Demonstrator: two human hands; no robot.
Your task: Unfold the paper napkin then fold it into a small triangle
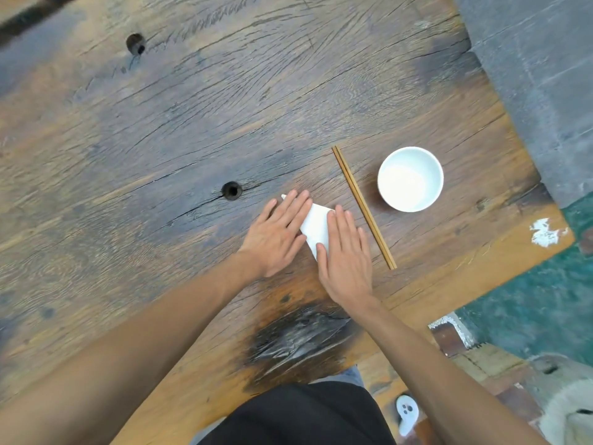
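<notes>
A white paper napkin (316,225) lies folded flat on the wooden table (160,139), mostly covered by my hands. My left hand (276,234) presses palm-down on its left part, fingers straight and together. My right hand (345,256) lies flat on its right part, thumb resting on the white paper. Only a wedge of napkin shows between the hands, plus a small corner (283,196) past my left fingertips. The napkin's full outline is hidden.
A pair of brown chopsticks (364,207) lies just right of my right hand. A white bowl (410,178) stands beyond them. A dark knot hole (231,190) sits left of the napkin. The table's near edge (465,274) runs diagonally at the right.
</notes>
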